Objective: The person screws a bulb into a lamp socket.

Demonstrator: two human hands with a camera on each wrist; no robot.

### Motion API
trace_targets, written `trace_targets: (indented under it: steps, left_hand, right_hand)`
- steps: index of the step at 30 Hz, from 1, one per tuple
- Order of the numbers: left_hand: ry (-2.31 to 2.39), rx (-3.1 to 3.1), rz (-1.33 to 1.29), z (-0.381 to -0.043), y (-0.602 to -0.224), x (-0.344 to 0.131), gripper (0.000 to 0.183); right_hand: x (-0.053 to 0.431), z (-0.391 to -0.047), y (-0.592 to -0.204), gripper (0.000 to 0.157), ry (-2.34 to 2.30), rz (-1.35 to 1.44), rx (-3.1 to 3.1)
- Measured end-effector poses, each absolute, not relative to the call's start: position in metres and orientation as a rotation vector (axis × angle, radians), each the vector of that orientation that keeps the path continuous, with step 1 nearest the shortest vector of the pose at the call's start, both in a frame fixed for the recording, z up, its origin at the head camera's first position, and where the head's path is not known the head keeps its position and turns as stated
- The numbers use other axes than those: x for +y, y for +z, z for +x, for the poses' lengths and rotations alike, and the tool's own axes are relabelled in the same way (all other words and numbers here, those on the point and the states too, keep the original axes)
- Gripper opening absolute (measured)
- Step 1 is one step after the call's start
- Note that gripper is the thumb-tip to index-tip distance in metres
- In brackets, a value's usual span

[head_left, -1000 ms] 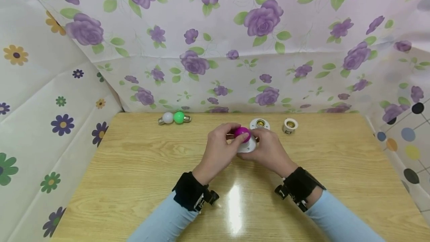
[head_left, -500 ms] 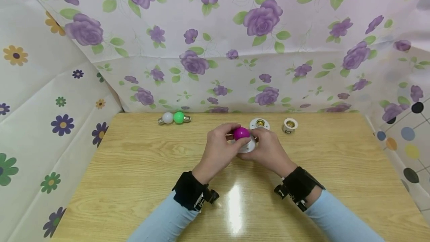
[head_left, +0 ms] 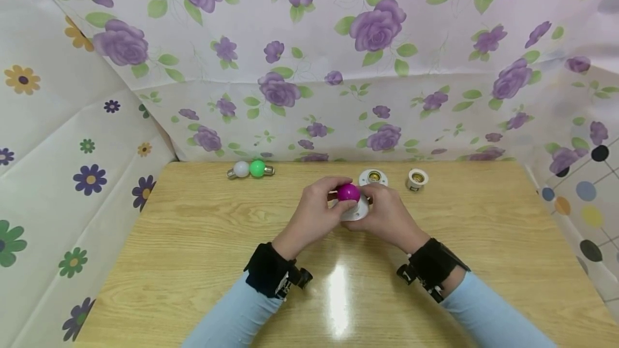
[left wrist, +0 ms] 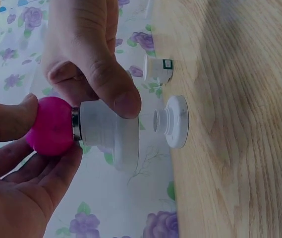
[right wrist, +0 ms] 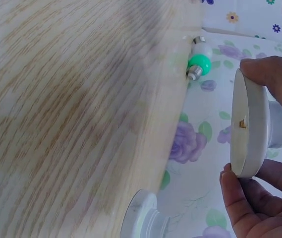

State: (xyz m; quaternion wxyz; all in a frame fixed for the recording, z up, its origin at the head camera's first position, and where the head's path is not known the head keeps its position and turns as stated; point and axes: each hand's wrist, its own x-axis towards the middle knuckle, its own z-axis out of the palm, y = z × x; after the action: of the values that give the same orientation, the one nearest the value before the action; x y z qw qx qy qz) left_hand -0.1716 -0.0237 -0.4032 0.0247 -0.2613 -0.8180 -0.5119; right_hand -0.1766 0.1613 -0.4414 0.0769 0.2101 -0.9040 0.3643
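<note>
In the head view my left hand (head_left: 314, 211) pinches a magenta light bulb (head_left: 348, 193) between thumb and fingers. My right hand (head_left: 390, 215) grips a round white lamp holder (head_left: 357, 211) by its base, just below the bulb. In the left wrist view the bulb (left wrist: 51, 126) sits at the mouth of the lamp holder (left wrist: 127, 141), with a narrow band of its metal cap (left wrist: 76, 124) showing between them; the rest of the cap is hidden inside. From the right wrist view, the hollow underside of the holder (right wrist: 250, 124) faces away from the palm, held up off the table.
A second flanged lamp holder (head_left: 374, 178) stands on the wooden table (head_left: 203, 230) just behind my right hand. Farther right is a cylindrical white lamp holder (head_left: 417, 180). A white bulb (head_left: 241, 169) and a green bulb (head_left: 258, 168) lie together at the back left, near the flowered curtain (head_left: 309, 95).
My left thumb has slid down off the front of the bulb, and the left wrist has shifted slightly left. The right hand keeps the lamp holder in the same place.
</note>
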Motion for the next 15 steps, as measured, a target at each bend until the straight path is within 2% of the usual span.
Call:
trace_targets:
  steps: [9, 15]
  left_hand:
    - [-1.649, -2.529, -0.617, -0.1708, -0.4052, -0.0198, 0.056]
    - [-1.624, -2.499, -0.573, -0.1717, -0.4069, -0.0186, 0.048]
  right_hand:
    - [0.1596, -0.1774, -0.4435, 0.051, 1.072, 0.627, -2.690]
    - [0.1574, -0.1761, -0.4453, 0.061, 1.096, 0.617, -2.669]
